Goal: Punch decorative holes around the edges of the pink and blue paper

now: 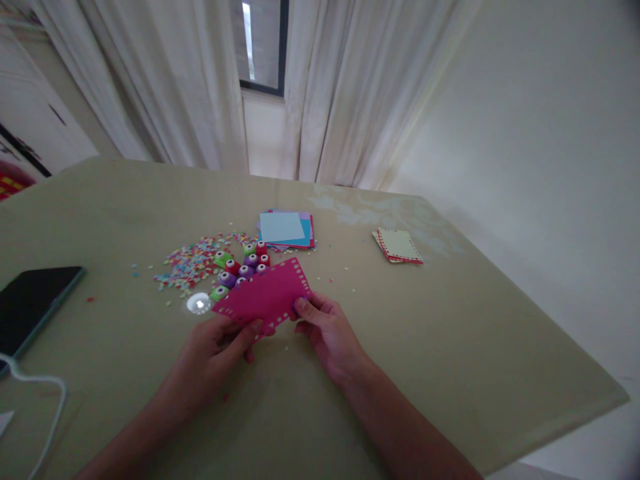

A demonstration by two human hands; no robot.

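Observation:
A bright pink card (265, 293) with small punched holes along its edges is held up over the table, tilted. My left hand (217, 347) pinches its lower left edge between thumb and fingers. At the card's right edge, my right hand (330, 330) is closed on a small purple paper punch (296, 308), mostly hidden by the thumb. Behind the card stands a cluster of small paper punches (245, 270) in green, red and purple with white tops; the card covers some of them.
Coloured paper confetti (193, 263) lies heaped left of the punches, with a shiny round object (199, 303) nearby. Farther back is a stack of coloured cards (283, 228). Punched cards (400, 245) lie at right. A dark tablet (35, 303) and white cable (63, 393) are at left.

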